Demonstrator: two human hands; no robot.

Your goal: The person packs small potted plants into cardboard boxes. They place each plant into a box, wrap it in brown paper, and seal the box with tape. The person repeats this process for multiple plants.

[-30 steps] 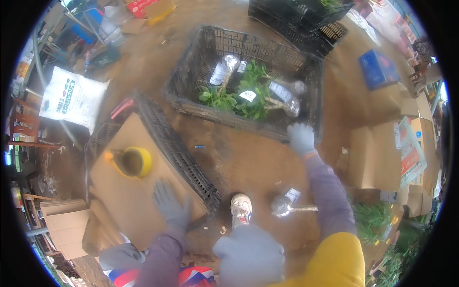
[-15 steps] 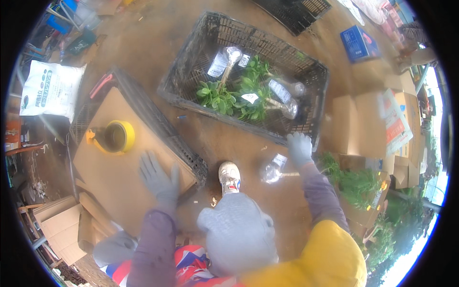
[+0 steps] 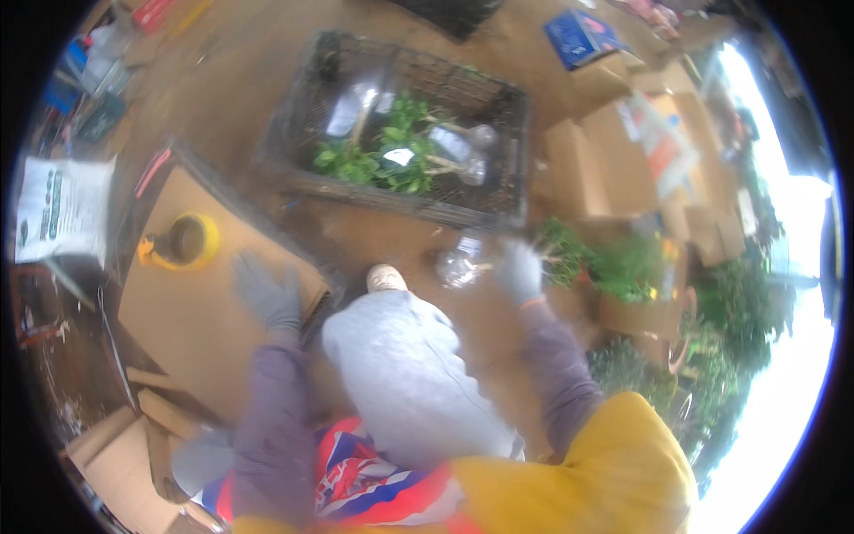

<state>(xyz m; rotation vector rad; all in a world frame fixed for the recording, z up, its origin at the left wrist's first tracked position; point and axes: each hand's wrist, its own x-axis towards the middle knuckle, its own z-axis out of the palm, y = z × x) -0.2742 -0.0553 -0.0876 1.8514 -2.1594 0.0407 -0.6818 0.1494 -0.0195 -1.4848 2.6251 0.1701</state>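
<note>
My left hand (image 3: 269, 289), in a grey glove, lies open and flat on a brown cardboard sheet (image 3: 213, 329). Beside it on the cardboard rests a roll of yellow tape (image 3: 206, 242). My right hand (image 3: 520, 271), gloved too, is down by a plant's clear-wrapped root ball (image 3: 459, 269) on the floor, close to its pale stem. Motion smears its fingers, so a grip on the stem cannot be made out. Green leaves (image 3: 560, 255) show just beyond that hand. Ahead, a black plastic crate (image 3: 480, 216) holds several leafy plants (image 3: 405, 169) with wrapped, labelled root balls.
Cardboard boxes (image 3: 614, 160) and a blue box (image 3: 578, 40) stand to the right. Potted greenery (image 3: 734, 307) lines the right side. A white sack (image 3: 62, 209) is at the left, and folded cardboard (image 3: 129, 467) lies at the lower left. My shoe (image 3: 385, 278) is between the hands.
My view has swung right, shifting the scene left. My right hand has moved from the crate's near corner back to beside the plant on the floor. The left hand stays on the cardboard.
</note>
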